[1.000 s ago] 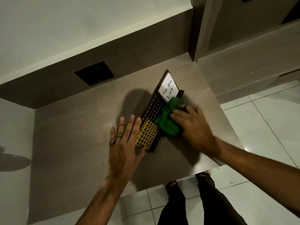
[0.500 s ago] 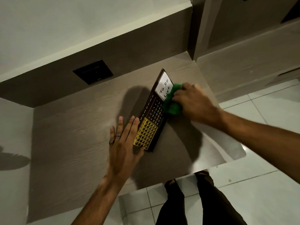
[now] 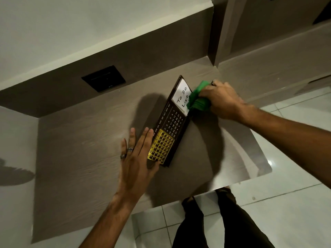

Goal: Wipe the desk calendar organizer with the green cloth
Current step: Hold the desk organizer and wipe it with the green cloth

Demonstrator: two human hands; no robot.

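The desk calendar organizer (image 3: 171, 122) lies slanted on the brown desk (image 3: 80, 158). It is a long dark slab with a gold date grid at its near end and a white "To Do List" card at its far end. My right hand (image 3: 221, 99) is shut on the bunched green cloth (image 3: 198, 101) and presses it against the right edge of the white card. My left hand (image 3: 138, 158) lies flat with fingers spread, against the organizer's near left edge beside the gold grid.
A black wall plate (image 3: 103, 78) sits in the brown back panel behind the desk. A vertical partition (image 3: 217, 33) rises at the desk's far right corner. White floor tiles (image 3: 295, 203) and my dark trouser legs (image 3: 223, 221) lie beyond the desk's near edge.
My right hand has slid the green cloth along the organizer, from its middle up to the white card at the far end. My left hand has stayed flat at the near end.
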